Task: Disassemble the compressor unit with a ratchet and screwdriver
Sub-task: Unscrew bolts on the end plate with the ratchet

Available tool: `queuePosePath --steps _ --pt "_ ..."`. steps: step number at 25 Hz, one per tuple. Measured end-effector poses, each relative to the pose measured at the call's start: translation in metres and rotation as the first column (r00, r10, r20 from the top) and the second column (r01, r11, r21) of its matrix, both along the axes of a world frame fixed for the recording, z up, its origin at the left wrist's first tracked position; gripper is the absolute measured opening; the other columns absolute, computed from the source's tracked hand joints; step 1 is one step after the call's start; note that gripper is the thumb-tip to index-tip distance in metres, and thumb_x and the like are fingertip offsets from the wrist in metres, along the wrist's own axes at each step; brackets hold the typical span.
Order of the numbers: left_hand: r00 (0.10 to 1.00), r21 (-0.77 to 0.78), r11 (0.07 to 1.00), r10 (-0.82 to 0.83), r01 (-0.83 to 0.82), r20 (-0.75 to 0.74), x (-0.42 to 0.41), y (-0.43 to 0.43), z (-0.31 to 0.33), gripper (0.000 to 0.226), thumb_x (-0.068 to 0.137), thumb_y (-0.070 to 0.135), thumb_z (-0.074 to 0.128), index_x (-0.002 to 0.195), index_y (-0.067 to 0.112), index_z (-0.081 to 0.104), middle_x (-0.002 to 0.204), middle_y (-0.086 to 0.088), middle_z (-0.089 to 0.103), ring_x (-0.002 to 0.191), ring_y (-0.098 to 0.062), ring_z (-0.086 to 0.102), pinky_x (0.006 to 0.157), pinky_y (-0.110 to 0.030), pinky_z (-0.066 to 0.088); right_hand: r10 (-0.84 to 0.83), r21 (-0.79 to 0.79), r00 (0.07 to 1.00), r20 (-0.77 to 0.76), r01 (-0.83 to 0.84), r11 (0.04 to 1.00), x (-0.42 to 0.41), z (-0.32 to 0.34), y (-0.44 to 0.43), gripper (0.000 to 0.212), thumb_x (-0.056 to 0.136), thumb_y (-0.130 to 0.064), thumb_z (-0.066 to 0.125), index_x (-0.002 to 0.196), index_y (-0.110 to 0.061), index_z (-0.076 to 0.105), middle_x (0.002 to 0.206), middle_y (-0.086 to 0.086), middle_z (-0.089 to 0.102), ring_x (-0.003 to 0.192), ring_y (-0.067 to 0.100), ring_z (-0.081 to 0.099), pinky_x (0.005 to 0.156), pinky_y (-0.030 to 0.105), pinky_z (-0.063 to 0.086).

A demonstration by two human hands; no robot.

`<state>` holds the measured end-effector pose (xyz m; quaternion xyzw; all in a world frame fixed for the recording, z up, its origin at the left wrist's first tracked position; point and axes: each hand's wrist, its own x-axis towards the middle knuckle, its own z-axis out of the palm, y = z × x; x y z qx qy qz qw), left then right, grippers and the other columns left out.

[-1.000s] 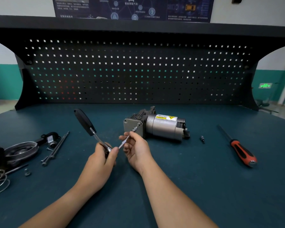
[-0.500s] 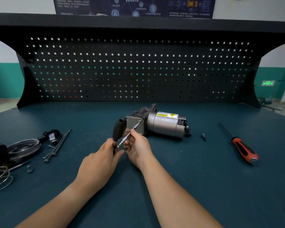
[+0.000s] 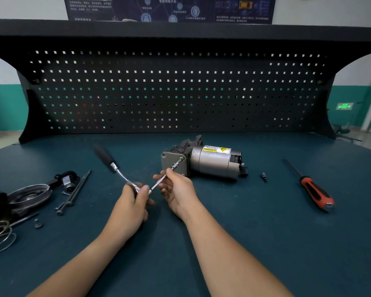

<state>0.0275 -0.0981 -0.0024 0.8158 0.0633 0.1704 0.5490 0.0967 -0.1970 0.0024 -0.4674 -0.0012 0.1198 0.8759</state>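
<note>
The compressor unit (image 3: 210,161), a grey metal cylinder with a yellow warning label and an olive end block, lies on the bench at centre. A ratchet (image 3: 116,169) with a black handle points up-left; its long extension bar (image 3: 162,181) runs up-right to a bolt on the end block. My left hand (image 3: 131,209) grips the ratchet head. My right hand (image 3: 178,194) pinches the extension bar just short of the socket. A red-and-black screwdriver (image 3: 313,187) lies to the right, apart from both hands.
Removed parts lie at the left: a round metal cover (image 3: 28,195), two long bolts (image 3: 73,192), a small bracket (image 3: 68,181), wire rings (image 3: 0,236) and a nut (image 3: 38,224). A small bit (image 3: 264,176) lies right of the compressor. A black pegboard (image 3: 180,91) closes the back.
The ratchet handle has swung back to the left, from upright near the compressor to pointing up-left. My right hand stays on the extension bar, the socket still on the bolt.
</note>
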Motion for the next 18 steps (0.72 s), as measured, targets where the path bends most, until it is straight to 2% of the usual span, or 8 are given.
queuePosePath --steps 1,3,5,6,9,12,15,18 --pt "0.998 0.175 0.985 -0.025 0.014 0.057 -0.002 0.002 -0.002 0.012 0.098 0.024 0.044 0.104 0.014 0.047 0.079 -0.004 0.062 0.053 -0.008 0.054 0.057 -0.026 0.040 -0.005 0.004 1.000 0.006 0.005 1.000 0.000 0.000 0.000 0.025 0.099 -0.016 0.042 0.078 -0.010 0.054 0.052 -0.001 0.067 0.035 0.001 0.051 0.038 0.010 0.039" --pt "0.985 0.533 0.846 -0.111 0.023 0.134 -0.006 0.006 -0.005 0.026 0.096 0.022 0.047 0.122 0.020 0.046 0.097 0.001 0.056 0.084 -0.021 0.060 0.072 -0.032 0.043 -0.014 0.042 1.000 0.009 0.014 0.999 0.000 0.001 0.001 0.025 0.098 -0.014 0.043 0.076 -0.009 0.053 0.049 -0.002 0.065 0.036 0.002 0.053 0.038 0.012 0.041" --pt "0.980 0.719 0.695 -0.148 0.009 0.131 -0.008 0.007 -0.005 0.035 0.095 0.021 0.046 0.130 0.025 0.045 0.113 0.001 0.051 0.096 -0.029 0.058 0.078 -0.038 0.046 -0.019 0.061 1.000 0.004 0.019 0.998 0.000 0.002 0.002 0.026 0.099 -0.014 0.042 0.075 -0.008 0.052 0.049 -0.001 0.065 0.036 0.003 0.054 0.038 0.013 0.041" --pt "0.979 0.732 0.681 -0.151 0.003 0.136 -0.009 0.006 -0.004 0.035 0.095 0.021 0.046 0.129 0.025 0.046 0.114 0.001 0.051 0.097 -0.030 0.058 0.078 -0.039 0.047 -0.019 0.060 1.000 -0.001 0.019 0.998 0.000 0.002 0.002 0.026 0.099 -0.015 0.042 0.076 -0.008 0.052 0.050 0.000 0.065 0.036 0.004 0.054 0.039 0.014 0.041" --pt "0.974 0.517 0.856 -0.103 -0.017 0.201 -0.008 0.003 -0.004 0.012 0.095 0.027 0.048 0.107 0.024 0.050 0.086 0.007 0.060 0.081 -0.019 0.059 0.067 -0.028 0.039 -0.007 0.041 1.000 -0.017 0.008 0.999 -0.002 0.001 0.001 0.024 0.098 -0.019 0.045 0.079 -0.011 0.056 0.053 -0.001 0.067 0.037 0.004 0.053 0.042 0.015 0.042" --pt "0.998 0.011 1.000 -0.020 0.020 0.054 0.002 0.000 0.001 0.020 0.097 0.032 0.043 0.094 0.015 0.050 0.072 -0.002 0.069 0.045 -0.012 0.056 0.052 -0.025 0.041 0.009 0.027 0.999 -0.038 -0.008 1.000 -0.002 0.001 -0.001 0.020 0.096 -0.019 0.044 0.084 -0.012 0.058 0.059 -0.001 0.069 0.034 0.002 0.048 0.039 0.012 0.037" --pt "0.996 -0.369 0.928 -0.070 0.046 -0.052 0.006 -0.007 0.001 0.030 0.099 0.035 0.039 0.091 0.009 0.050 0.069 -0.005 0.072 0.038 -0.010 0.052 0.046 -0.025 0.042 0.006 0.019 0.999 -0.032 -0.005 1.000 -0.002 0.002 -0.004 0.020 0.094 -0.015 0.045 0.082 -0.010 0.059 0.058 -0.002 0.069 0.034 0.002 0.046 0.038 0.011 0.036" --pt "0.995 -0.445 0.893 -0.091 0.069 -0.029 0.004 -0.007 0.001 0.022 0.098 0.030 0.044 0.091 0.011 0.052 0.076 -0.008 0.072 0.043 -0.009 0.057 0.045 -0.020 0.046 -0.021 -0.029 1.000 0.000 0.021 0.999 -0.001 0.001 -0.003 0.023 0.096 -0.013 0.045 0.077 -0.010 0.059 0.054 -0.003 0.067 0.034 0.000 0.046 0.039 0.010 0.036"
